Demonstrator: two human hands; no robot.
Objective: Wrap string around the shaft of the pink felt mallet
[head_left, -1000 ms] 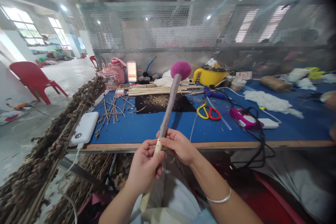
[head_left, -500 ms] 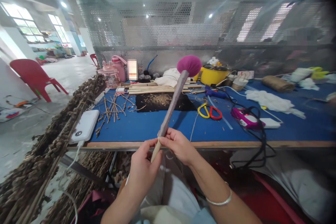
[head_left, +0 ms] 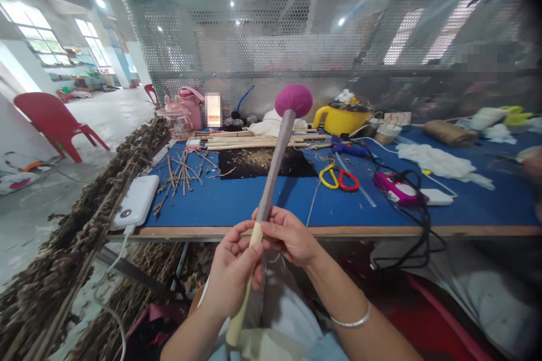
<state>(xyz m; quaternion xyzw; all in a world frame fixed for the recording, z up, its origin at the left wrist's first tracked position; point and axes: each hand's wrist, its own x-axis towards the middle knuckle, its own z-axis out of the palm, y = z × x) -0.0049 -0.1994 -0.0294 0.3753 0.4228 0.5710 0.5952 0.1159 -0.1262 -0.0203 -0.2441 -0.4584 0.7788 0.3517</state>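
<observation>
I hold a long stick (head_left: pixel 274 166) upright in front of me, its upper part wrapped in grey felt and topped with a round magenta wool ball (head_left: pixel 293 100). My left hand (head_left: pixel 235 268) is closed around the bare wooden lower part. My right hand (head_left: pixel 287 234) pinches the stick where the grey wrap ends. The stick's lower end reaches down to my lap.
A blue-topped workbench (head_left: pixel 262 200) lies ahead with yellow-and-red scissors (head_left: pixel 336 179), twigs (head_left: pixel 182 172), wooden sticks (head_left: pixel 249 142), a pink tool with black cable (head_left: pixel 396 192), a yellow pot (head_left: pixel 341 118) and white wool (head_left: pixel 440 163). A white power bank (head_left: pixel 135 203) sits at its left corner. Dried branches (head_left: pixel 76 237) pile on the left.
The stick has slid down through my hands again and tilted back left. Its bare lower end, drawn up half a second ago, now reaches my lap.
</observation>
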